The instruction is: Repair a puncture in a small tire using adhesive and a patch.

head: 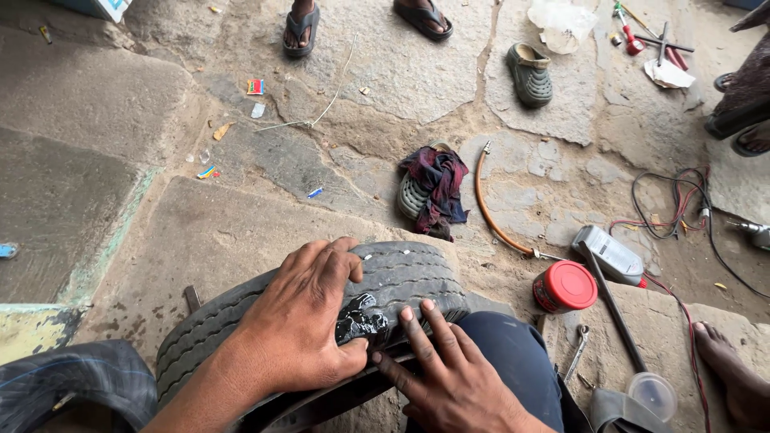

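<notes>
Pressing flat on the tyre point(321, 321) tread – L hand point(301, 325) and R hand point(449, 373), both grips open, fingers spread, w/ a shiny black patch point(361, 318) between them. Tyre stands upright on the stone floor point(200, 232); red-lidded tin point(565, 286) just right of it.

A person's left hand point(301, 317) and right hand point(449, 373) press flat on a worn black rubber tyre point(401, 277) around a glossy black patch point(361, 319), on a cracked stone floor point(241, 216); a red-lidded round tin point(566, 286) stands near.
</notes>
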